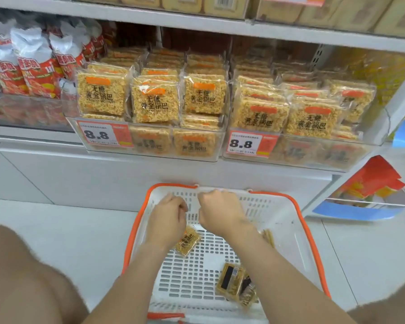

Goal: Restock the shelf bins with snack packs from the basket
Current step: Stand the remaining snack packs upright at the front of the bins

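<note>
At the bottom of the frame two bare forearms reach forward between the person's knees, over a white basket (278, 211) with an orange rim that sits on the pale floor. Low and right in the basket lie a couple of snack packs (234, 282) with their dark-labelled sides up. Another pack (188, 242) lies just beside the left wrist, and a thin one (268, 237) shows edge-on by the right wrist.

Both hands hang close together at the basket's far wall. The left hand (167, 213) has its fingers curled under, and so does the right hand (220, 211). From here I cannot tell whether either has hold of anything.

Beyond them, across the middle of the frame, two clear shelf bins (197, 146) stand side by side, packed with upright yellow rice-crisp packs (154, 101). Each bin carries a price tag (97, 135) reading 8.8. In the upper left stand red-and-white bags (33, 66).
</note>
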